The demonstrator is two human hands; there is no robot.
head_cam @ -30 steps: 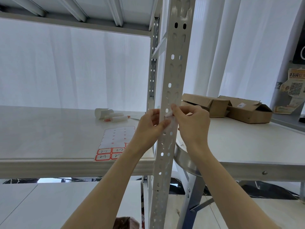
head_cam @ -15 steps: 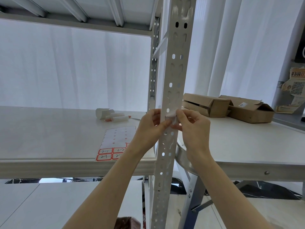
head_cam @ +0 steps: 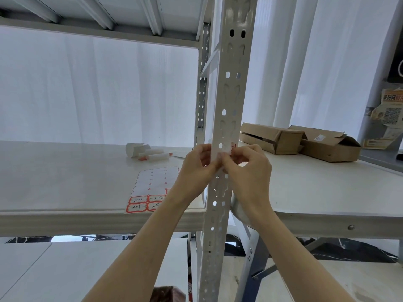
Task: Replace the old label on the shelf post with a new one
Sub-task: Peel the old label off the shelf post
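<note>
A grey perforated shelf post (head_cam: 229,101) runs up the middle of the view. A small white label with a red edge (head_cam: 230,148) sits on the post, partly peeled, its upper edge curling off. My right hand (head_cam: 246,168) pinches the label from the right side of the post. My left hand (head_cam: 198,168) grips the post from the left at the same height, thumb near the label. A sheet of red-bordered labels (head_cam: 150,194) lies on the shelf board behind my left wrist, with written stickers in its lowest rows.
A white paper roll and two markers with orange caps (head_cam: 150,154) lie further back on the shelf board (head_cam: 65,182). Two open cardboard boxes (head_cam: 301,141) stand on a white table (head_cam: 338,192) to the right. A lower shelf runs beneath.
Both hands stayed at the post. The label has come further off the post under my right fingers, and its red edge now shows.
</note>
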